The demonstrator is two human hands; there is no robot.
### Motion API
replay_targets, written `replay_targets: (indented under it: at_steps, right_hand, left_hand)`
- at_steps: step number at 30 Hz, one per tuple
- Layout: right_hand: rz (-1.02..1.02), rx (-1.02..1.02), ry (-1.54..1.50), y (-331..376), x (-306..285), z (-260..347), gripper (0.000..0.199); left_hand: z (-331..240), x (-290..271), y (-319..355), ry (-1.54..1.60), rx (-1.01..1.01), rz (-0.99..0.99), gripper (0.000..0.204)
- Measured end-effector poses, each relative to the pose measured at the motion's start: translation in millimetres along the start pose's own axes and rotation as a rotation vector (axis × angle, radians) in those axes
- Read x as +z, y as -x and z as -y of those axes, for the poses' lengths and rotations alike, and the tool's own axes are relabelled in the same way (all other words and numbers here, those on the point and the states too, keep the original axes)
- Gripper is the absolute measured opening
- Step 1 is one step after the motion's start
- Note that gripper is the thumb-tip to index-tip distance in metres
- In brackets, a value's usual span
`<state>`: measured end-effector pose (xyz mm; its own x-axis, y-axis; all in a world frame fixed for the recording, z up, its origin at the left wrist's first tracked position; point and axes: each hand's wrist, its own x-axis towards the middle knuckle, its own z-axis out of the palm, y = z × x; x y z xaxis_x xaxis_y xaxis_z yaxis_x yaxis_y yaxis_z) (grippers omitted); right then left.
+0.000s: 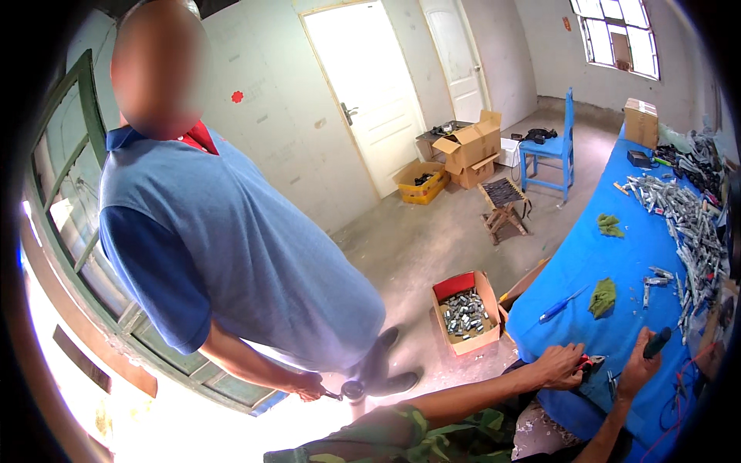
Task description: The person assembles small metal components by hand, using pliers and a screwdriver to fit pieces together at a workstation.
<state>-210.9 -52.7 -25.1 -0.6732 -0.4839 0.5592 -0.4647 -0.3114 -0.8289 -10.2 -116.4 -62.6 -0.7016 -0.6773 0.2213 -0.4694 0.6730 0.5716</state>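
Note:
My left hand [562, 366] is closed around a small red-and-black tool [591, 365] that looks like pliers, low over the blue-covered table [563, 272]. To its right my right hand [636, 369] is raised and closed on a tool with a thick dark green handle [657, 343]. The working end of that tool is hard to make out. Between the hands lie small thin metal pieces [612, 383]. A blue pen-like tool [563, 305] and a green cloth [602, 298] rest on the table just beyond my left hand.
A big heap of metal parts [679, 220] covers the table's right side. An open carton of metal cylinders [467, 315] stands on the floor. A person in a blue shirt [239, 239] stands at the left. Farther back are a folding stool [504, 202] and a blue chair [549, 147].

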Motion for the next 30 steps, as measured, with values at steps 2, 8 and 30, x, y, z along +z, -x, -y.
replay_targets:
  at_steps: [2, 8, 30]
  right_hand:
    - [0.031, 0.016, -0.012, 2, -2, 1, 0.029]
    - [0.047, 0.101, -0.031, -19, 1, -29, 0.017]
    - [0.037, 0.063, -0.131, 0, 6, 40, 0.017]
  left_hand:
    - [-2, -2, 2, 0.026, -0.02, 0.044, 0.041]
    - [-19, -64, -26, 0.387, -0.37, 0.232, 0.047]
    - [-128, -134, -53, -0.02, 0.526, -0.168, 0.05]
